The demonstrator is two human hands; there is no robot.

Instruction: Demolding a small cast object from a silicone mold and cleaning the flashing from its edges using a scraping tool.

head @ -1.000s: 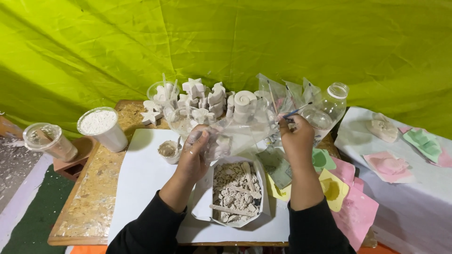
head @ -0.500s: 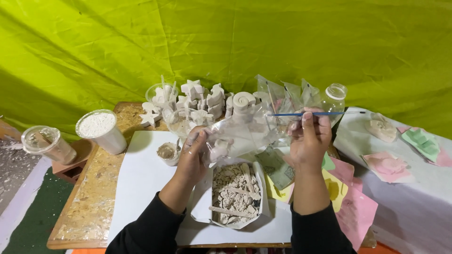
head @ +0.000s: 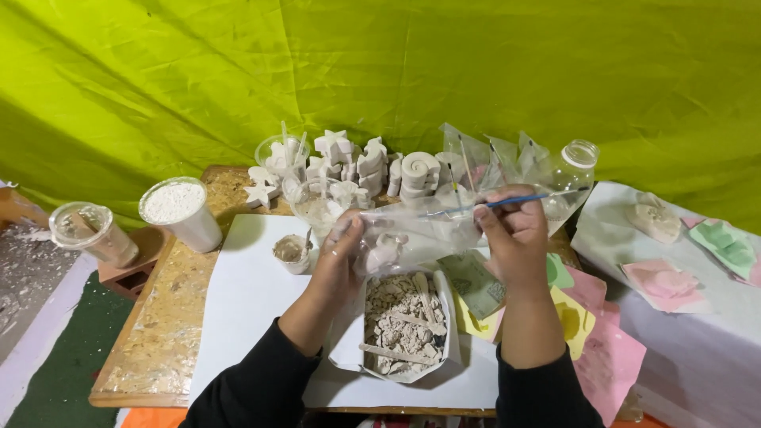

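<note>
Right hand (head: 515, 238) lowered; blue-handled brush (head: 515, 200) level.

Over a wooden table (head: 162, 333) backed by green cloth (head: 380, 71), the left hand (head: 339, 254) holds a small white plaster piece (head: 383, 254) inside a clear plastic bag (head: 432, 230), while the right hand (head: 515, 238) pinches a thin blue-handled brush (head: 519, 200) lying level above it. Just below the hands sits a white tray (head: 357, 349) of plaster scraps and sticks. White plaster figures (head: 357, 162) (stars and spirals among them) stand behind, near a cup of white powder (head: 178, 212).
</note>
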